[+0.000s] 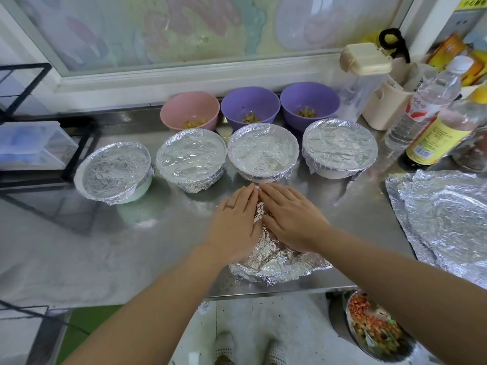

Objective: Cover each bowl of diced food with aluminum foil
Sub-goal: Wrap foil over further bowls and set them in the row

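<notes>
- Two hands lay side by side, fingers straight and flat: the left hand and the right hand both pressed down on a crumpled foil sheet, gripping nothing.
- That foil sheet lay on the steel counter at its near edge, its crinkled rim showing near and right of the hands.
- Just beyond the hands stood a row of four bowls already wrapped in foil: the leftmost covered bowl, the second covered bowl, the third covered bowl and the rightmost covered bowl.
- Farther back, by the window ledge, three bowls stood uncovered with diced food at the bottom: a pink bowl, a middle purple bowl and a right purple bowl.
- At the right of the counter lay overlapping loose foil sheets, with a clear bottle and a yellow-labelled bottle beyond them.
- Below the counter's near edge, at right, sat a metal bowl of mixed diced food.
</notes>
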The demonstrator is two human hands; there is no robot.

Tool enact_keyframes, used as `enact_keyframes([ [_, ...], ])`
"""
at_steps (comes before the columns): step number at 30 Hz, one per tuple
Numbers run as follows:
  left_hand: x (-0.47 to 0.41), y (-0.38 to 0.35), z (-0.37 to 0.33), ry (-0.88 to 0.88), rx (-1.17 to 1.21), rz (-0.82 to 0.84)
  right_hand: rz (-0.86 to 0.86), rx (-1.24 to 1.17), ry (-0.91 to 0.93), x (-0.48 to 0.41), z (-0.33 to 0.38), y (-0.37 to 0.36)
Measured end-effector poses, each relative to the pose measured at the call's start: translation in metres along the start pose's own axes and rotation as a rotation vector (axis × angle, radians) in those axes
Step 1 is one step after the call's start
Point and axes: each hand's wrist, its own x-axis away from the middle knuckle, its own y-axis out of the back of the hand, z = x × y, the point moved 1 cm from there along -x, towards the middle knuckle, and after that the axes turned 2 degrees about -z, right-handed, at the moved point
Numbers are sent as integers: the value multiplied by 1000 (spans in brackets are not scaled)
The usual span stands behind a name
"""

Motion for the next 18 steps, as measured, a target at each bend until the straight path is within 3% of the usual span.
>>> enact_keyframes([
  [9,-21,12,11,98,397,-15,8,5,-17,3,4,-2],
  [18,-22,11,15,338,764,-63,22,11,-19,3,4,-4],
])
